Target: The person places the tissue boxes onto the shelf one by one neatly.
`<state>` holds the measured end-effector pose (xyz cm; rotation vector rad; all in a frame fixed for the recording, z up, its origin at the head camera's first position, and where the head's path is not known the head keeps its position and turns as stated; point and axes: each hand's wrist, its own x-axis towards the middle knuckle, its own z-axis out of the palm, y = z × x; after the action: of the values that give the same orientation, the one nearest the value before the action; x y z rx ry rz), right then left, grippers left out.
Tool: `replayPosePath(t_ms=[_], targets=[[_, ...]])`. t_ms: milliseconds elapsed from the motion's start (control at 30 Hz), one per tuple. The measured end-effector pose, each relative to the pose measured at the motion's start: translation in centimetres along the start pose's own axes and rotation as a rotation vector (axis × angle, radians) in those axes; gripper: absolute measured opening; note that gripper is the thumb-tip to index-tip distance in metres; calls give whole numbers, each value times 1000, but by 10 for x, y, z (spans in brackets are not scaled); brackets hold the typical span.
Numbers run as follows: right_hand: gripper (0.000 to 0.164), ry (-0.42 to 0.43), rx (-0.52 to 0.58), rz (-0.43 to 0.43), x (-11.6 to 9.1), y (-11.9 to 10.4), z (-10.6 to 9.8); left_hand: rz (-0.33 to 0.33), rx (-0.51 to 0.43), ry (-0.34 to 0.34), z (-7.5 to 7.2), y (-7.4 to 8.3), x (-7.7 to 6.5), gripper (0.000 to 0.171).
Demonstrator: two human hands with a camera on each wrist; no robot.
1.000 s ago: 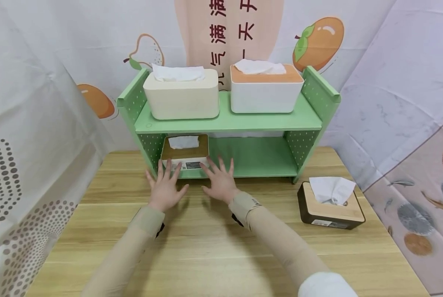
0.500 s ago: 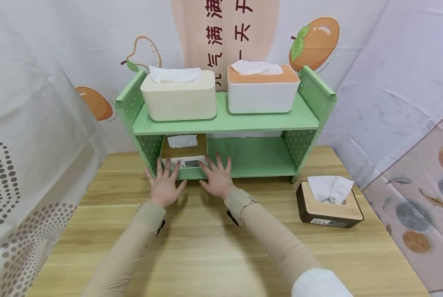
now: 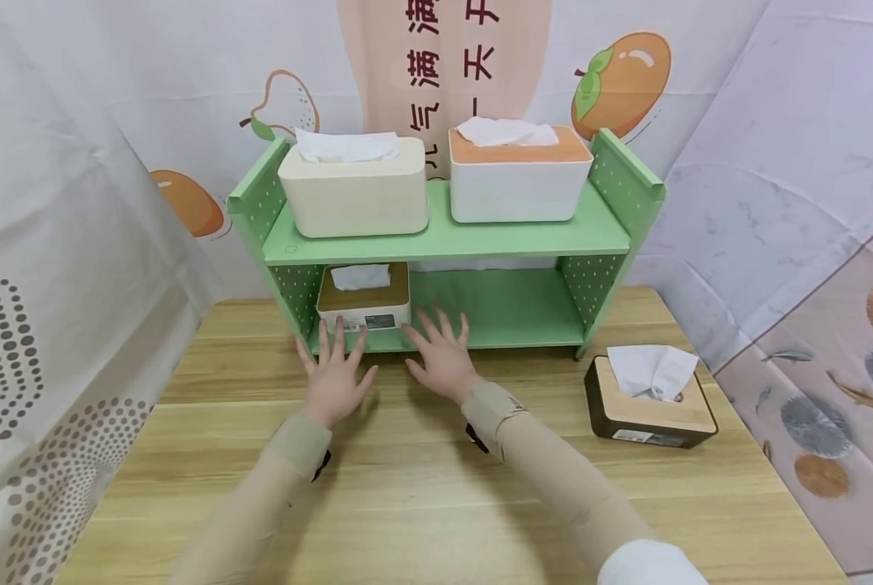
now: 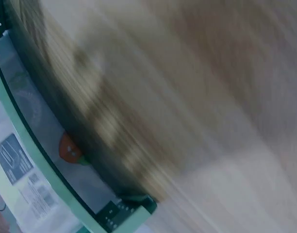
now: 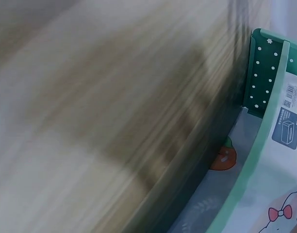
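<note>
A small white tissue box with a brown lid (image 3: pixel 354 301) sits at the left end of the lower shelf of a green rack (image 3: pixel 447 245). A tissue pokes out of its top. My left hand (image 3: pixel 334 386) is spread at the shelf's front edge, its fingertips overlapping the bottom of the box front in the head view. Beside the box's front right corner, my right hand (image 3: pixel 442 357) has its fingers fanned out over the shelf edge. Neither hand grips anything. Both wrist views show the labelled box front (image 4: pixel 22 179) above the green shelf edge (image 5: pixel 265 141).
On the upper shelf stand a cream tissue box (image 3: pixel 359 195) and a white one with an orange lid (image 3: pixel 520 191). A dark tissue box with a pale wooden top (image 3: pixel 652 402) lies on the wooden table (image 3: pixel 422 504) at right. Printed cloth hangs behind.
Both hands have drawn back slightly from the small tissue box, toward the person, and its front shows more. The right hand has also shifted a little right. The box stays on the lower shelf.
</note>
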<state>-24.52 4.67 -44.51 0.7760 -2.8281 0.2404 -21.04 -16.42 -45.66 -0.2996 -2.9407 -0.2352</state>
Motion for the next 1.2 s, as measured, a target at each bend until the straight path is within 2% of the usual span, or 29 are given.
replayPosePath(t_ms=[233,467,700,933,1033,1200], targets=[[57,79,58,-12,-20,11,3,23,-20,1,9,16,-10,69],[55,130,120,20,-47,27,1,26,-43,3,8,39,-18,70],[52,175,182,55,-76,46,-12,54,-91,14,9,62,-18,69],[55,207,227,103,-105,67,-24,109,-138,65,13,84,-16,65],[54,227,224,125,-118,81,-31,137,-171,85,13,95,-14,64],[56,312,200,160,-141,112,-41,176,-195,93,11,113,-9,65]])
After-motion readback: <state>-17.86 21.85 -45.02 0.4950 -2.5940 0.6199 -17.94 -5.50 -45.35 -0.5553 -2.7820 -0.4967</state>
